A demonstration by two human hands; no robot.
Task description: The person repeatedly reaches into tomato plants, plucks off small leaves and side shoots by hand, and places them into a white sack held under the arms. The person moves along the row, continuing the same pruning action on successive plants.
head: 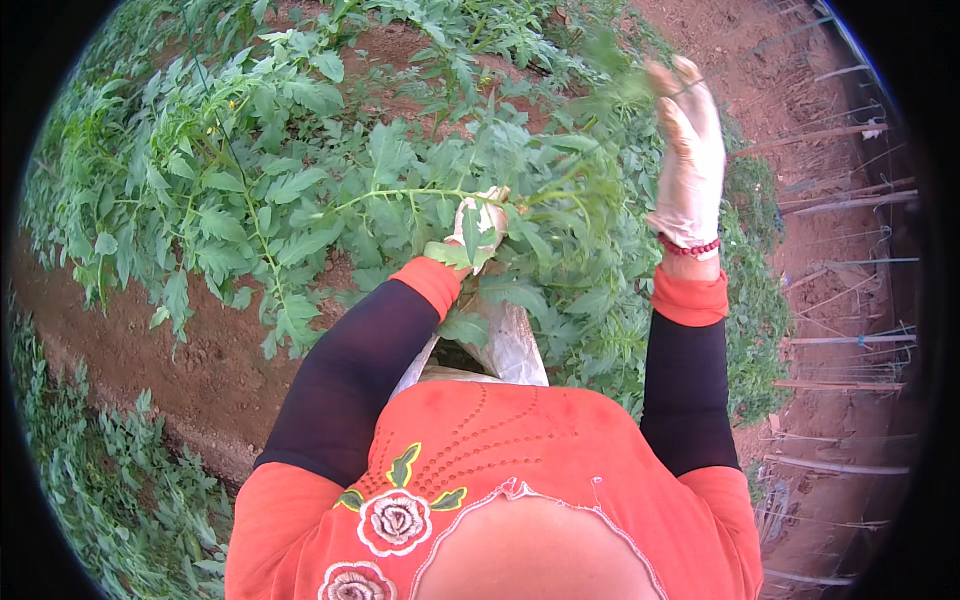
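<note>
Among tomato plants, my left hand (pixel 481 221) in a pale thin glove is at a leafy tomato stem (pixel 405 193) that runs sideways past its fingers. Leaves cover part of that hand, so its grip is unclear. My right hand (pixel 688 142), gloved too, with a red bead bracelet (pixel 690 246) at the wrist, is raised to the right of the foliage. Its fingers point up, and a blurred green shoot (pixel 611 64) lies close beside the fingertips; whether they touch it cannot be told. A whitish plastic bag or sheet (pixel 514 341) shows below my left hand.
Dense tomato foliage (pixel 285 97) spreads ahead and left, with a thin dark twine (pixel 202 75) running down into it. Bare reddish soil (pixel 217 367) lies at the left, beside another plant row (pixel 120 480). Thin stakes (pixel 847 341) and strings line the right edge.
</note>
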